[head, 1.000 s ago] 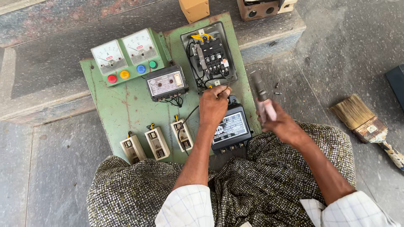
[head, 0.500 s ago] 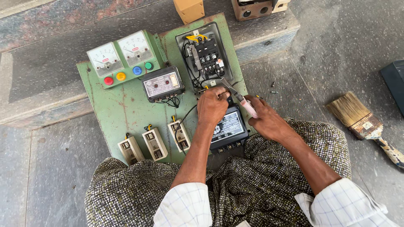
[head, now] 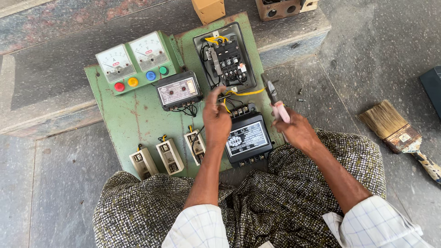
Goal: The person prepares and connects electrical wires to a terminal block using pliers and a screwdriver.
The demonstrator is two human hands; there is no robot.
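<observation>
From the head view, the left hand [head: 217, 120] pinches a yellow wire [head: 243, 93] above the black meter box [head: 248, 138] on the green panel [head: 124, 119]. The right hand [head: 296, 131] grips pliers [head: 275, 98] (jaws near the terminals); a slip could nick insulation or fingers.

Two white square dial meters [head: 132, 57], four round coloured indicator lamps [head: 141, 79], three white porcelain fuse holders [head: 170, 156], one bristle paintbrush [head: 395, 131].

Bare green panel [head: 126, 124] left of the fuse blocks [head: 170, 156]; crowded wiring [head: 232, 98] between black units.
</observation>
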